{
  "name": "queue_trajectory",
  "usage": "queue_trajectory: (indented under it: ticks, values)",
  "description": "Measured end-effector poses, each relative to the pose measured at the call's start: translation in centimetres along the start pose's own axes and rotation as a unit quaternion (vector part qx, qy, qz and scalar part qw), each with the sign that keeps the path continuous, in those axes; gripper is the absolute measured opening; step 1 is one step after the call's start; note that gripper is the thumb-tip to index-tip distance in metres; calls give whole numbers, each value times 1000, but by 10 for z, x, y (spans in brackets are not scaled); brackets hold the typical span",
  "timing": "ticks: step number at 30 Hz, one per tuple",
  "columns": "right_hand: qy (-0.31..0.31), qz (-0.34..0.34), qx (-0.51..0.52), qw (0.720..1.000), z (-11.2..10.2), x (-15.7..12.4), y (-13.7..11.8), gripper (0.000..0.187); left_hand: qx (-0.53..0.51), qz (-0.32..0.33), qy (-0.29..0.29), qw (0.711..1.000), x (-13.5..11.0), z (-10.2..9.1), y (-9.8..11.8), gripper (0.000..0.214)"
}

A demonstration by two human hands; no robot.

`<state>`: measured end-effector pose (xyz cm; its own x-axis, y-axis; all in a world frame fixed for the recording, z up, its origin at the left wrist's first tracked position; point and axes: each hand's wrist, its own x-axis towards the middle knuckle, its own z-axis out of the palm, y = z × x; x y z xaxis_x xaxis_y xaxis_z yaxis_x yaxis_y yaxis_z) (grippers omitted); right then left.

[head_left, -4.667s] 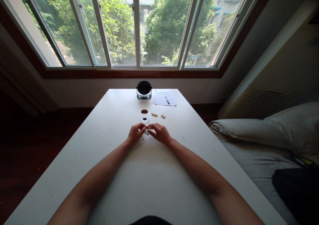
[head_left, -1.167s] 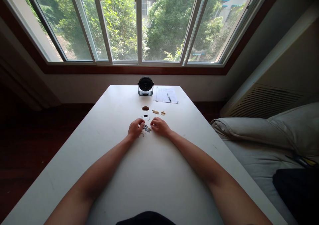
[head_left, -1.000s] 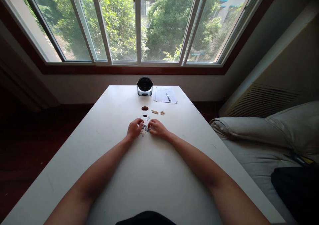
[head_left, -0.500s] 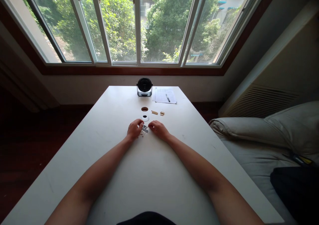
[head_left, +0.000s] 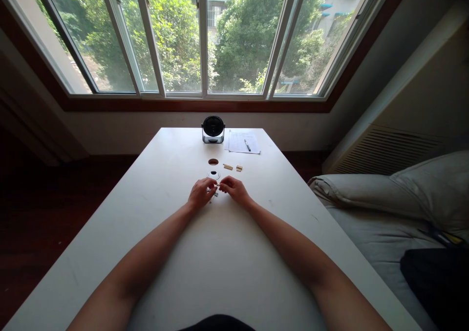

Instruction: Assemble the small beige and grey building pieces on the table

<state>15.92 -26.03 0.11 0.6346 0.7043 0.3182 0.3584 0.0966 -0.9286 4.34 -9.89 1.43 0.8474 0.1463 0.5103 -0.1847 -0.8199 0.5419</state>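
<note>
My left hand [head_left: 200, 193] and my right hand [head_left: 234, 190] are held close together over the middle of the white table [head_left: 220, 253]. Both are closed in a pinch, with fingertips almost meeting. Between them a small, thin, light-coloured piece [head_left: 218, 185] spans the gap; its kind is too small to make out. Just below the fingers lie some small grey and pale pieces [head_left: 216, 194], mostly covered by my left hand. Beyond the fingertips is a round whitish disc [head_left: 213, 174] with a dark centre.
Two small tan block-like pieces [head_left: 227, 166] [head_left: 239, 168] lie right of a round hole [head_left: 213, 162] in the tabletop. Farther back stand a black round device [head_left: 213, 128] on a bracket and paper sheets [head_left: 238, 143] with a pen [head_left: 247, 145]. A sofa [head_left: 366, 194] flanks the right edge.
My hands have come closer together, and a thin piece now spans their fingertips. My left hand has shifted right, covering more of the small pieces.
</note>
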Motion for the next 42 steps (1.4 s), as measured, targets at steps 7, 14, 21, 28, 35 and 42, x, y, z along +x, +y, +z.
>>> queue_trajectory:
  ticks: [7, 14, 21, 28, 35, 42]
  values:
    - [-10, 1, 12, 1000, 1, 1, 4, 29, 36, 21, -1, 999, 0, -2, 3, 8]
    - [9, -29, -15, 999, 2, -1, 3, 30, 61, 30, 18, 998, 0, -1, 3, 14]
    - [11, -85, -99, 991, 2, -3, -3, 23, 61, 24, 12, 998, 0, -1, 2, 14]
    - [31, -138, -191, 971, 1, -4, -2, 16, 49, 29, 11, 998, 0, 0, 0, 10]
    - [23, -152, -239, 959, 0, -5, -4, 14, 48, 36, 26, 998, 0, -1, 4, 7]
    - [29, -153, -233, 960, 0, -6, -5, 14, 59, 43, 22, 997, 1, 0, 5, 9]
